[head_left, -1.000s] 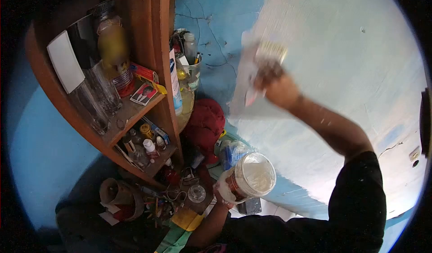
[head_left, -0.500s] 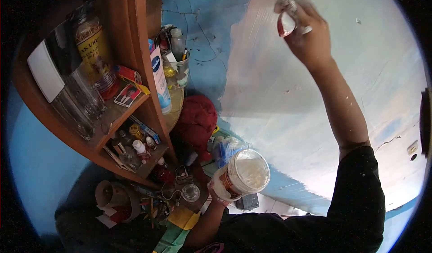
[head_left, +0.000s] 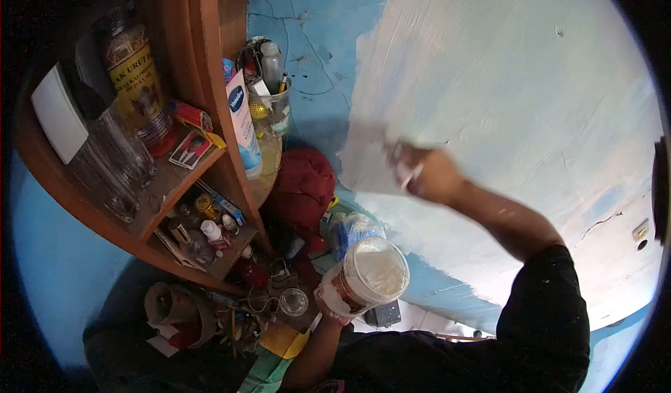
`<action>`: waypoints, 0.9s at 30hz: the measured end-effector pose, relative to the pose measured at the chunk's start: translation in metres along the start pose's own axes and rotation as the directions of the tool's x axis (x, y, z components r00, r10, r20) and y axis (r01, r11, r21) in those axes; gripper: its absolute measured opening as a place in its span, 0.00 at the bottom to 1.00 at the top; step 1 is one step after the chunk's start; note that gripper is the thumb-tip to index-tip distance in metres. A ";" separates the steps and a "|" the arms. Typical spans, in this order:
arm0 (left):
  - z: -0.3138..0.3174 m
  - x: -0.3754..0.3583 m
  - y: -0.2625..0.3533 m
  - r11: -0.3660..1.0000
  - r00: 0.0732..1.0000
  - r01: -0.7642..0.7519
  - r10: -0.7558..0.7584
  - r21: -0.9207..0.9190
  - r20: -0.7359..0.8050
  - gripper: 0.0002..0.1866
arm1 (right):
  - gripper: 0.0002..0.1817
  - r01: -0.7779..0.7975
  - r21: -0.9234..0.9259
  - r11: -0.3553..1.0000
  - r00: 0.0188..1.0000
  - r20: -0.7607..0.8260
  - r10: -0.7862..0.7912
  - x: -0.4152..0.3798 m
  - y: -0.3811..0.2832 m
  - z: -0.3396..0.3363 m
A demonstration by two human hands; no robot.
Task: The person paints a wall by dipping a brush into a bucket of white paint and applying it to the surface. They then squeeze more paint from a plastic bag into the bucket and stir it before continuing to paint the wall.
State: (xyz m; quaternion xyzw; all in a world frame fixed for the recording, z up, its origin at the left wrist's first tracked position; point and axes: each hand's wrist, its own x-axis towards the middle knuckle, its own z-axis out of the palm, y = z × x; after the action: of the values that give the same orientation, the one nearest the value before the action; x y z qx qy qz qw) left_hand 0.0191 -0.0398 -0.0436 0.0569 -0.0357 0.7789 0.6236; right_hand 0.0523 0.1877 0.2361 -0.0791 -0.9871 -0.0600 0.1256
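Observation:
My left hand (head_left: 330,303) grips a white plastic paint tub (head_left: 347,288) from its lower left side. The tub is tilted, with its mouth facing up, and pale paint (head_left: 382,268) coats its inside. My right hand (head_left: 435,176), blurred by motion, is closed around a paintbrush (head_left: 411,176), whose white and red handle shows by the fingers. It is in front of the wall (head_left: 489,99), where pale paint covers part of the blue. The brush's far end is smeared in this view, near the left edge of the pale area.
A brown wooden shelf (head_left: 210,78) stands at left, holding a large labelled jar (head_left: 140,85), small bottles (head_left: 213,232) and a lotion tube (head_left: 243,124). A cup of small items (head_left: 278,106) sits behind it. Below are a red cloth bundle (head_left: 302,190) and a glass (head_left: 293,302).
My right hand has swept down and left across the wall with the paintbrush. The tub in my left hand has shifted slightly left and down in view; the camera view has moved slightly.

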 end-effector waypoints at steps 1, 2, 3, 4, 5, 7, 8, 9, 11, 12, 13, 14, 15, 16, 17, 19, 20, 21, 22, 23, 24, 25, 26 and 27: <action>0.009 0.001 0.002 0.999 0.999 -0.012 0.011 0.039 0.035 0.51 | 0.19 0.006 -0.081 0.997 0.997 -0.080 -0.013 0.007 0.006 -0.034; 0.002 0.003 -0.002 1.000 1.000 -0.012 0.012 -0.010 0.010 0.51 | 0.22 0.065 -0.220 0.973 0.949 -0.289 -0.129 0.016 0.010 -0.067; -0.013 0.006 -0.008 0.998 1.000 -0.012 0.011 -0.057 -0.015 0.51 | 0.24 0.002 -0.250 0.968 0.929 -0.358 -0.094 0.019 0.013 -0.099; -0.021 0.008 -0.012 0.995 0.999 -0.011 0.007 -0.104 -0.039 0.51 | 0.25 -0.031 -0.189 0.982 0.860 -0.505 -0.070 0.022 0.007 -0.126; -0.021 0.009 -0.014 0.994 1.000 -0.011 0.010 -0.112 -0.009 0.51 | 0.25 -0.122 -0.317 0.941 0.796 -0.598 -0.098 0.025 0.011 -0.141; -0.021 0.011 -0.016 0.991 0.998 -0.010 0.017 -0.133 0.053 0.52 | 0.21 -0.182 -0.533 0.826 0.726 -0.640 -0.253 0.026 0.014 -0.152; -0.021 0.011 -0.017 0.991 0.998 -0.008 0.017 -0.136 0.064 0.52 | 0.18 -0.234 -0.589 0.773 0.808 -0.561 -0.183 0.021 0.022 -0.136; -0.021 0.011 -0.017 0.990 0.997 -0.009 0.020 -0.140 0.077 0.52 | 0.15 -0.272 -0.647 0.712 0.872 -0.479 -0.102 0.014 0.032 -0.107; -0.018 0.011 -0.017 0.990 0.998 -0.009 0.018 -0.137 0.067 0.52 | 0.12 -0.033 -0.675 0.737 0.958 -0.232 -0.169 0.002 0.024 -0.048; -0.011 0.012 -0.016 0.991 0.999 -0.006 0.012 -0.131 0.046 0.52 | 0.13 0.117 -0.625 0.772 0.978 -0.063 -0.199 -0.009 0.016 -0.016; -0.005 0.011 -0.016 0.992 1.000 -0.001 0.004 -0.123 0.022 0.53 | 0.12 0.200 -0.544 0.815 0.978 0.058 -0.201 -0.019 0.004 0.014; -0.001 0.008 -0.014 0.998 0.999 -0.007 0.010 -0.064 0.047 0.53 | 0.11 0.237 -0.467 0.852 0.971 0.126 -0.201 -0.027 -0.006 0.036; 0.004 0.006 -0.012 1.000 0.997 -0.013 0.013 -0.003 0.073 0.53 | 0.11 0.265 -0.385 0.884 0.960 0.190 -0.205 -0.029 -0.012 0.047; 0.006 0.004 -0.009 0.998 0.995 -0.021 0.015 0.060 0.100 0.54 | 0.11 0.139 -0.219 0.966 0.965 0.249 -0.083 -0.023 -0.017 0.042; 0.006 0.003 -0.008 1.000 0.998 0.001 -0.002 0.026 0.060 0.54 | 0.11 -0.008 -0.055 0.998 0.945 0.325 0.025 -0.013 -0.019 0.027; 0.005 -0.001 -0.010 0.998 0.999 0.038 -0.039 -0.050 -0.018 0.54 | 0.13 0.150 -0.119 0.982 0.985 0.107 -0.138 0.003 0.003 0.008; -0.002 -0.002 -0.012 0.998 0.999 0.035 -0.036 -0.052 -0.024 0.54 | 0.12 -0.019 -0.147 0.989 0.988 0.147 0.041 0.018 -0.001 -0.031; -0.013 -0.002 -0.014 0.998 0.999 0.031 -0.032 -0.054 -0.027 0.54 | 0.11 0.028 -0.081 0.996 0.999 -0.023 -0.030 0.025 0.016 -0.059; -0.018 0.000 -0.016 0.998 0.999 0.025 -0.026 -0.056 -0.027 0.54 | 0.09 0.007 -0.234 0.972 0.983 -0.177 -0.050 0.034 0.010 -0.095; -0.015 0.002 -0.017 0.998 1.000 0.010 -0.011 -0.068 -0.021 0.53 | 0.08 0.109 -0.297 0.948 0.894 -0.388 -0.224 0.038 0.019 -0.121; -0.010 0.003 -0.019 0.997 1.000 -0.006 0.004 -0.081 -0.017 0.53 | 0.08 -0.015 -0.319 0.948 0.856 -0.494 -0.152 0.040 0.016 -0.148; -0.007 0.003 -0.020 0.995 1.000 -0.019 0.018 -0.094 -0.016 0.52 | 0.09 -0.142 -0.322 0.936 0.799 -0.596 -0.084 0.041 0.010 -0.168; -0.008 0.004 -0.021 0.996 1.000 -0.022 0.023 -0.091 0.007 0.52 | 0.11 -0.212 -0.372 0.904 0.728 -0.677 -0.108 0.044 0.002 -0.176; -0.011 0.006 -0.022 0.996 0.999 -0.025 0.028 -0.086 0.030 0.51 | 0.13 -0.286 -0.410 0.866 0.648 -0.749 -0.140 0.046 -0.003 -0.180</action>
State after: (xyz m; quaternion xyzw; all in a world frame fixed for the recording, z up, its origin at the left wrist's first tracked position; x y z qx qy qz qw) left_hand 0.0390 -0.0278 -0.0540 0.0416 -0.0793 0.7839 0.6144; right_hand 0.0508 0.1664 0.4207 -0.1173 -0.7887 -0.3322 0.5039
